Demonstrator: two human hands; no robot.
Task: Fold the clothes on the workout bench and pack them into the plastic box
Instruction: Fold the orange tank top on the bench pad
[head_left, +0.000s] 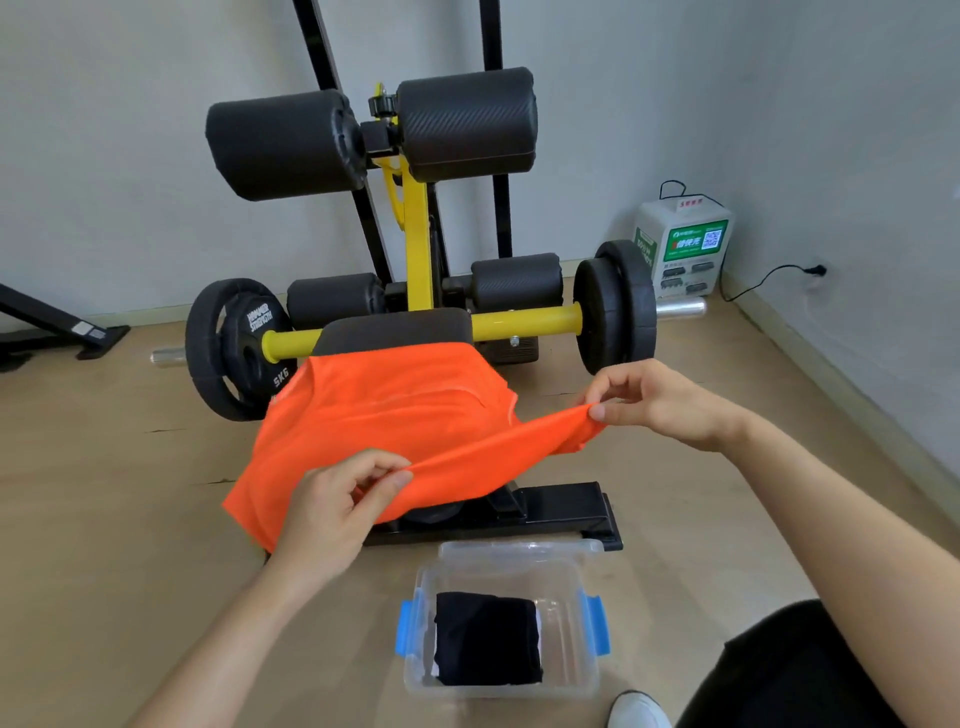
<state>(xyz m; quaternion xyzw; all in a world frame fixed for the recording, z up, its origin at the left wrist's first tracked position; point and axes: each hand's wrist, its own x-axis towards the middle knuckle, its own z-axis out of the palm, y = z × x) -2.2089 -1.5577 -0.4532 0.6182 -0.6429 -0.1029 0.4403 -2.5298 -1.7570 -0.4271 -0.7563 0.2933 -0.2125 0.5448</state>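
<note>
An orange garment (384, 415) lies spread over the workout bench (395, 330), hanging down on its left side. My left hand (337, 506) pinches the garment's near edge at the lower left. My right hand (660, 402) pinches the same edge at the right, so the cloth is stretched in a raised fold between them. On the floor in front of the bench stands a clear plastic box (576, 577) with blue latches. A folded black garment (488, 639) lies inside it.
The bench has a yellow frame (415, 234), black roller pads and weight plates (615, 309) on both ends of a bar. Its black base (561, 512) lies just behind the box. A white charging station (680, 247) stands by the right wall. My knee and shoe (636, 712) are at the lower right.
</note>
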